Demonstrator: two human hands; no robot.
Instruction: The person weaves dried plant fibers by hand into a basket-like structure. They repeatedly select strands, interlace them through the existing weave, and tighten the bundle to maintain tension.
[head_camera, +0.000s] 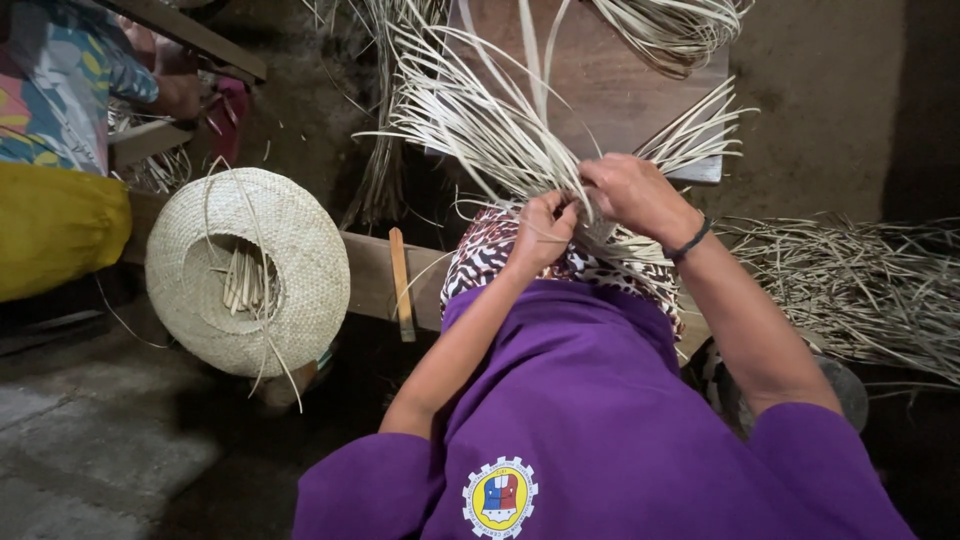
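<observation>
Over dirt floor (830, 90), both hands' grip pinches pale straw strips (500, 140).

We note a long wooden desk (372, 272) running across the view. On its left part lies a woven straw hat (247, 270), crown down, with loose strips inside it. Just beside the hat a narrow wooden stick (401, 284) lies across the plank. Past it, a dark wooden board (610, 85) bears pale straw strips (672, 30). A heap of dry straw (860, 285) lies at right on the earthen floor (830, 90).
</observation>
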